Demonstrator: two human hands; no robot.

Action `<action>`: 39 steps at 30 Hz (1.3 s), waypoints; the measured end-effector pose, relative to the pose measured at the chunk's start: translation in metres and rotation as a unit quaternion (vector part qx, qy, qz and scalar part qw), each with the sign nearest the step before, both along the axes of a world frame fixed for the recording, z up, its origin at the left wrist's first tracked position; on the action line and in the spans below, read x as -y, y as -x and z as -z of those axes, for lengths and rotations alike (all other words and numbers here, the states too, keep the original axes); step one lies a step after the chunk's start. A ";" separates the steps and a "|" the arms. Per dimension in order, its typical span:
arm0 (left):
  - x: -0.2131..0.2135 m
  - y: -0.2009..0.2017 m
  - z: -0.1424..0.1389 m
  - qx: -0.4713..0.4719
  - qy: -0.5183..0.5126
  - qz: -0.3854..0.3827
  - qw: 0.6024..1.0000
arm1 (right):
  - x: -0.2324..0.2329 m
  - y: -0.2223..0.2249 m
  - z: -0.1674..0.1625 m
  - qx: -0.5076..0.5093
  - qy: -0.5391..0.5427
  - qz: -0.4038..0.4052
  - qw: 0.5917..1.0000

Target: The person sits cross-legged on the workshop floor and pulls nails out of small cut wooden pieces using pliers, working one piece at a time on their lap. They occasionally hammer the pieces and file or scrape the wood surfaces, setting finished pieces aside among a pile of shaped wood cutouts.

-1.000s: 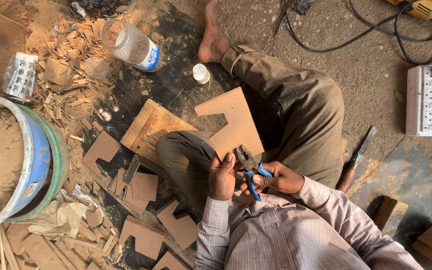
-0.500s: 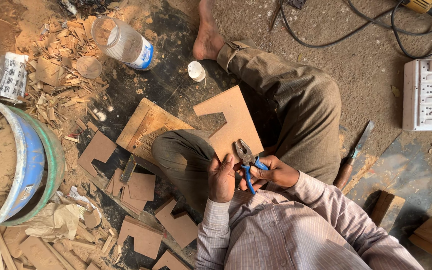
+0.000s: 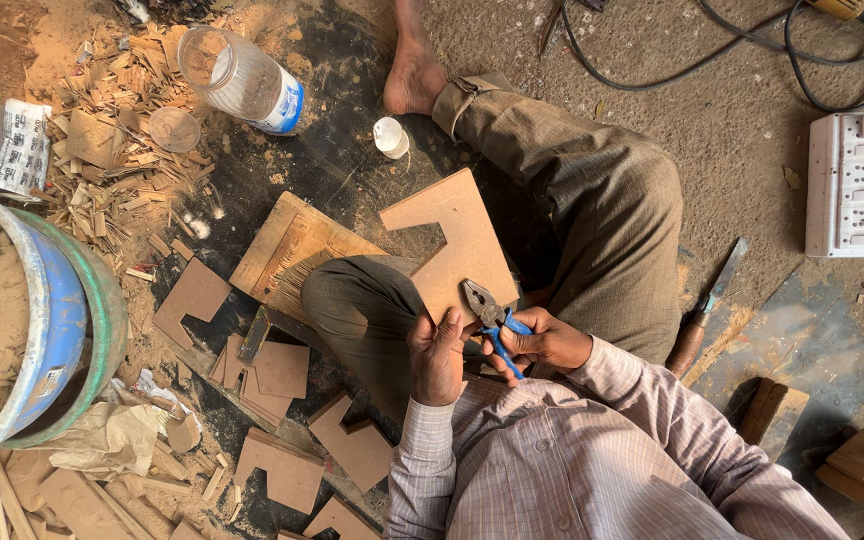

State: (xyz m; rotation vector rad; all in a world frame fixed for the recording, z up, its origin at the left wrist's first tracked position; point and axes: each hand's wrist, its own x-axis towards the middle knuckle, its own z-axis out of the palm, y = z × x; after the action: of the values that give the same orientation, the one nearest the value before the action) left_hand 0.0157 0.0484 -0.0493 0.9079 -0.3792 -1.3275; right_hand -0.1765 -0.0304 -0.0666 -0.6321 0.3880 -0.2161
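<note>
A person sits on a workshop floor, the right hand [image 3: 542,340] wrapped in a closed grip around the blue handles of a pair of pliers [image 3: 490,318], steel nose pointing up and away from the palm. The left hand [image 3: 437,355] is just beside that grip, fingers curled close to the pliers' handles; whether it holds anything of its own cannot be told.

Just beyond the pliers' nose, a notched brown board [image 3: 457,240] lies across the person's bent knee. Past it, further from the grip, lies a lighter wooden panel [image 3: 287,250].

Out on the left-hand side, flat cut board pieces [image 3: 272,365] are scattered over the dark floor, and further still stands a blue and green bucket [image 3: 62,330] filled with sawdust. Well beyond the grip lie a clear plastic bottle [image 3: 242,78] on its side and a small white cap [image 3: 390,135] near the person's bare foot [image 3: 414,70].

On the right-hand side, a wooden-handled chisel [image 3: 704,318] rests on the floor, and far off sits a white socket strip [image 3: 845,185].
</note>
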 end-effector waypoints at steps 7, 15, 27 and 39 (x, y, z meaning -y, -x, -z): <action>-0.001 0.000 -0.005 0.059 -0.022 -0.015 0.998 | -0.001 0.012 -0.010 -0.014 0.096 0.012 0.995; 0.006 -0.011 -0.010 0.583 0.194 -0.163 0.772 | 0.000 0.024 0.014 -0.026 0.009 0.184 0.983; 0.012 -0.029 -0.022 0.585 0.233 -0.188 0.754 | 0.001 0.034 0.017 0.006 -0.147 0.256 0.955; -0.021 -0.027 -0.016 -0.014 -0.001 -0.154 0.988 | -0.019 0.017 0.006 -0.099 0.207 0.151 0.962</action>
State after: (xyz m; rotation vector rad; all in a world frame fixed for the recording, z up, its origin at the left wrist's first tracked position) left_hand 0.0430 0.0699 -0.0332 0.9079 -0.2057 -1.0562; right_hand -0.1934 -0.0109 -0.0724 -1.0110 0.6413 -0.5371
